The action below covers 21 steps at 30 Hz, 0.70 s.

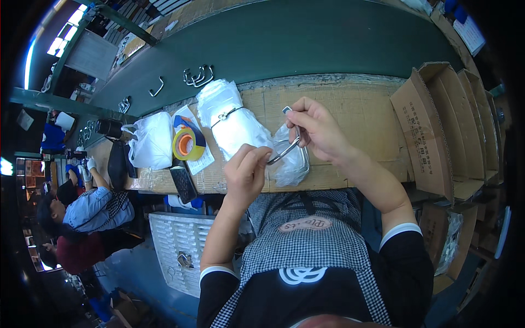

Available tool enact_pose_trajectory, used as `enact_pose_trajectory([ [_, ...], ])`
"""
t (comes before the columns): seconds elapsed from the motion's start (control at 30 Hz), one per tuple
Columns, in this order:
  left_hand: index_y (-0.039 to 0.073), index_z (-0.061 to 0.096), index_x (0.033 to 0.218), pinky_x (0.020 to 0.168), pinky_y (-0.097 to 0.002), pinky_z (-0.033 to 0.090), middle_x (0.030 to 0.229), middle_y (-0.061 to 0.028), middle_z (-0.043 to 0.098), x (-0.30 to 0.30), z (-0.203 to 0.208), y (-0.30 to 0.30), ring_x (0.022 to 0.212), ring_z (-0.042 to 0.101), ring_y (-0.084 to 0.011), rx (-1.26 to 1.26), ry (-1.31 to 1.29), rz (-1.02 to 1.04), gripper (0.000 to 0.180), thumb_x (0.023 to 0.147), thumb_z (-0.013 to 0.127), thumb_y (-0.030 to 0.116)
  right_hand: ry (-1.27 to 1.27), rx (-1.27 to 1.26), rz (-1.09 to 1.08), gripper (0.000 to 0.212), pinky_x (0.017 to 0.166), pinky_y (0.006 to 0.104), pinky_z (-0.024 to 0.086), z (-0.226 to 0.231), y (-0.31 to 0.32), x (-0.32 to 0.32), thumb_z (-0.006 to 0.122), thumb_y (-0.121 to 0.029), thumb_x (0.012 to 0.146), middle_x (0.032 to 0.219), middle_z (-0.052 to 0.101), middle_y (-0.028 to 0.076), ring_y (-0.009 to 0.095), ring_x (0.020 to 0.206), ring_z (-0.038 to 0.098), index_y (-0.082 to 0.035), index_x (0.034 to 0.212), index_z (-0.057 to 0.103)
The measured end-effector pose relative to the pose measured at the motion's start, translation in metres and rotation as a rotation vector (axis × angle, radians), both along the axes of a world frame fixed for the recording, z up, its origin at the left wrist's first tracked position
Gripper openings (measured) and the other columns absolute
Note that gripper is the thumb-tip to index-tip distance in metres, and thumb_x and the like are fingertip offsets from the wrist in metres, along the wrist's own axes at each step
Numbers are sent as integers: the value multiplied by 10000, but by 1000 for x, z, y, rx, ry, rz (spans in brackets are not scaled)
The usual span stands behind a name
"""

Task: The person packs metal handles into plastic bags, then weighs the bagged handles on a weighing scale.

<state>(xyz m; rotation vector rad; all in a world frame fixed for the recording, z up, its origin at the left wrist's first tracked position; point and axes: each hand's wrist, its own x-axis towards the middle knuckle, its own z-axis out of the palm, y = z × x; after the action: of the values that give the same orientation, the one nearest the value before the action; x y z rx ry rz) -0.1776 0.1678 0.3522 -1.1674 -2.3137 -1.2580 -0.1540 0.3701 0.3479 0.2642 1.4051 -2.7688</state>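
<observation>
A shiny metal U-shaped handle [285, 152] is held up over the cardboard-covered bench edge. My left hand [245, 172] pinches its lower end between thumb and fingertips. Around its upper end, the fingers of my right hand [320, 131] are closed; part of the bar is hidden behind them. Just below, a crumpled clear plastic bag [291, 174] rests on the cardboard, and a second bent metal bar [305, 164] shows beside it. To the left lies a bundle of white plastic bags [232, 123], bound with a dark tie.
Several metal handles [198, 76] lie on the green conveyor belt [306, 38]. Left of the bundle are tape rolls [188, 145], a black wallet-like item [183, 185] and a white plastic bag [150, 143]. Open cardboard boxes [432, 134] stand at right. Co-workers [98, 208] sit at far left.
</observation>
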Motion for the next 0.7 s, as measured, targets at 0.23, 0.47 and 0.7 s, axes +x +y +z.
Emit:
enact_pose_trajectory([
  [0.23,-7,625,853,483,-282,407,665,-87,555,19,-3,12,530,536,-200,220,-182,103,98,784,658,-68,912,1343,-413,106,640,270,552,-32,-31,30,588,-34,863,996,640,152,258,860,673,-30,952,530],
  [0.47,12,598,874,466,-320,419,686,-81,556,23,-31,-3,541,542,-228,-66,322,-8,145,750,670,-18,1118,1573,-387,130,773,308,512,-55,-27,57,648,-136,718,947,627,90,224,883,627,-36,773,586],
  [0.7,0,552,1083,748,-397,474,980,-140,563,-27,-90,-22,871,567,-306,-698,175,247,354,740,636,25,933,1604,248,261,873,365,439,-104,-28,38,680,-270,760,925,566,69,234,913,564,-64,883,579],
])
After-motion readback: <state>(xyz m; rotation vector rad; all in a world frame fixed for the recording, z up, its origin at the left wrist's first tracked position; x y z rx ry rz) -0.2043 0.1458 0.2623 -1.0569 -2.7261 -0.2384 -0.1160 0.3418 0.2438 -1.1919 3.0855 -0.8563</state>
